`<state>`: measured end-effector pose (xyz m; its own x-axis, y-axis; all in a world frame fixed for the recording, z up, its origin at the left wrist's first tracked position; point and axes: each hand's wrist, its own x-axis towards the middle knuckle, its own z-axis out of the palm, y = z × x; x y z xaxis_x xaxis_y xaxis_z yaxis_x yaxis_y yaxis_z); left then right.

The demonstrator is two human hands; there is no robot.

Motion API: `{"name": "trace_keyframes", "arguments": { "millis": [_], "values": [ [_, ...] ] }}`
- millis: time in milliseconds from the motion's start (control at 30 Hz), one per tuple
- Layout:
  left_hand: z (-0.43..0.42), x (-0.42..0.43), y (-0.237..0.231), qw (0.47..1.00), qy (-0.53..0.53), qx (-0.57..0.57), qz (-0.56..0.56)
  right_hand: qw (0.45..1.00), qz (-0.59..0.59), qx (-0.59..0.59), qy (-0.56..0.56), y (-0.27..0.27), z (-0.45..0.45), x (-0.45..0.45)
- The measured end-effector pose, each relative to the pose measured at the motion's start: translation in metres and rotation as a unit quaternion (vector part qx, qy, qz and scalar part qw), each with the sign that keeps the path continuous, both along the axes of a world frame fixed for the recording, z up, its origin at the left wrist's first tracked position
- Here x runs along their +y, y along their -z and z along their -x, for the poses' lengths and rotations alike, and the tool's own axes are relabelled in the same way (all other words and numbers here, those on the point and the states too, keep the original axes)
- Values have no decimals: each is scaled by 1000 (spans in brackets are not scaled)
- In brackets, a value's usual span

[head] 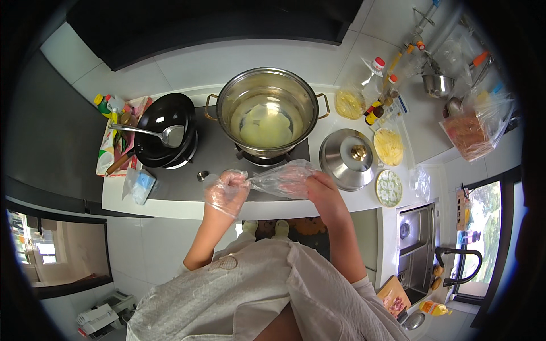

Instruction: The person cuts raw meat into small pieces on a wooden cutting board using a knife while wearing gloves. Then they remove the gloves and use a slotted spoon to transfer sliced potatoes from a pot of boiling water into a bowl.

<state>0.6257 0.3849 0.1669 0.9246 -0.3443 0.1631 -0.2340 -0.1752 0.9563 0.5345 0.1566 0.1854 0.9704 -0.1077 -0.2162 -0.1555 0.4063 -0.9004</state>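
My left hand (227,189), in a clear disposable plastic glove, pinches one end of a crumpled sheet of clear plastic film (283,180). The other end is gripped by my right hand (326,192), which looks bare. Whether the film is a second glove or a bag is hard to tell; a pinkish tint shows through it. Both hands are over the front of the black cooktop (213,162). Just beyond them a large two-handled steel pot (309,108) stands on a burner, with pale rounded pieces (266,128) in liquid inside it.
To the left are a black wok (164,115) and a metal spatula (172,135). A domed steel lid (341,164), a plate of pale shreds (388,147), a patterned dish (389,189) and bottles (374,115) stand right. Beyond is a sink (416,251) with a cutting board (392,294).
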Motion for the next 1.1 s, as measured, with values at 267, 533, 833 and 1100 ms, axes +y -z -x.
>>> {"name": "trace_keyframes", "arguments": {
  "millis": [267, 533, 833, 1100],
  "values": [
    [-2, 26, 4, 990, 19, -17, 141, 991, 77, -45, 95, -37, -16, -30],
    [3, 20, -28, 985, 40, -162, -43, 997, 28, 23, -70, -18, -12, 21],
    [2, 3, -29, 970, 85, -227, -20, 997, 19, 36, 59, -1, 17, 9],
    [-6, -18, -12, 974, 156, -157, 40, 935, 112, 139, 305, 26, 99, -37]
  ]
}}
